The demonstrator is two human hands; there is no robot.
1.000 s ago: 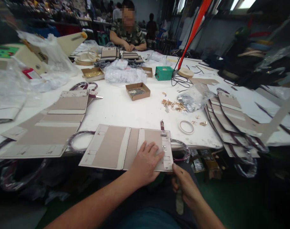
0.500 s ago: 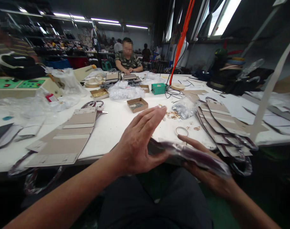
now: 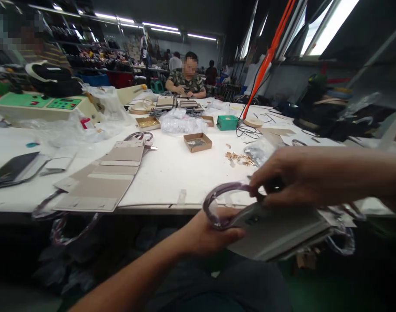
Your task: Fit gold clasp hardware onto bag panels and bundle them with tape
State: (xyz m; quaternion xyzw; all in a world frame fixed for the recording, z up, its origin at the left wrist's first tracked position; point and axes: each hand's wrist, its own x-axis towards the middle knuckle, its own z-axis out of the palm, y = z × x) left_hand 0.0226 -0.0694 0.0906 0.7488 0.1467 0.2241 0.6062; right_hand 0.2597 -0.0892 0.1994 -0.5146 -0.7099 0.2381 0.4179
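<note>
My left hand (image 3: 214, 234) grips the near edge of a grey-beige panel (image 3: 276, 236), its thumb on top beside a curved purple handle (image 3: 214, 201) wrapped in clear plastic. At the other end of that handle, my right hand (image 3: 269, 182) is closed in a pinch at the panel's upper edge. Something small and dark shows between its fingers, too blurred to name. Both hands and the panel are over my lap at the table's front edge. Past them lie small gold-coloured metal pieces (image 3: 240, 158) and a clear bag of grey parts (image 3: 258, 151).
Stacked beige panels (image 3: 103, 180) with wrapped handles overhang the table edge at left. A cardboard box (image 3: 198, 142), a green box (image 3: 227, 122) and plastic bags (image 3: 183, 123) stand farther back. A person (image 3: 186, 80) sits across the table. An orange cord (image 3: 266, 65) hangs at right.
The panel has turned to show its grey-beige face and handle. My right hand has risen above it and pinches its upper edge; my left hand has moved lower and closed on it. The view has shifted.
</note>
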